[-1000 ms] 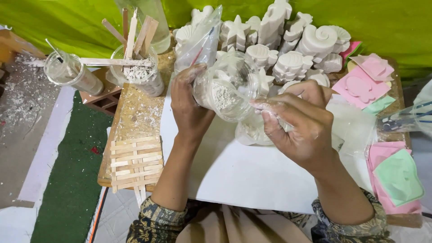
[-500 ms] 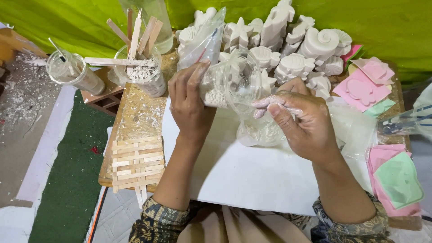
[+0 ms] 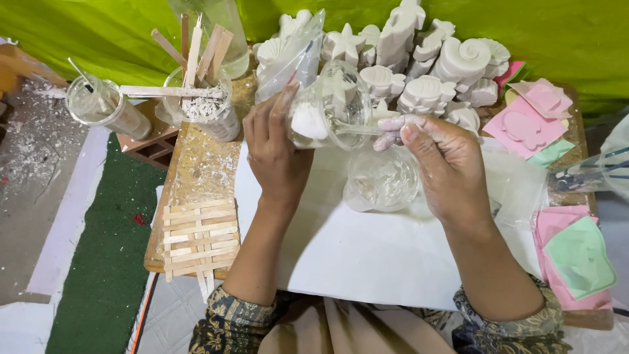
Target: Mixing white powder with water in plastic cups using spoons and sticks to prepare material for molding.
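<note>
Since a second ago, the left hand [image 3: 278,154] has tipped the clear plastic cup [image 3: 324,111] of white powder on its side above a second clear cup [image 3: 382,178] on the worktop [image 3: 354,255]. The right hand [image 3: 445,164] pinches a spoon [image 3: 367,129] inside it, scooping powder out.

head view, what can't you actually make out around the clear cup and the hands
- Clear cup: the near wall is covered by the left hand; how much white powder is inside cannot be told.
- Right hand: its grip on the spoon handle hides the handle's end.
- Second clear cup: contents too faint to tell.
- Pink moulds: partly cut off by the right edge.
</note>
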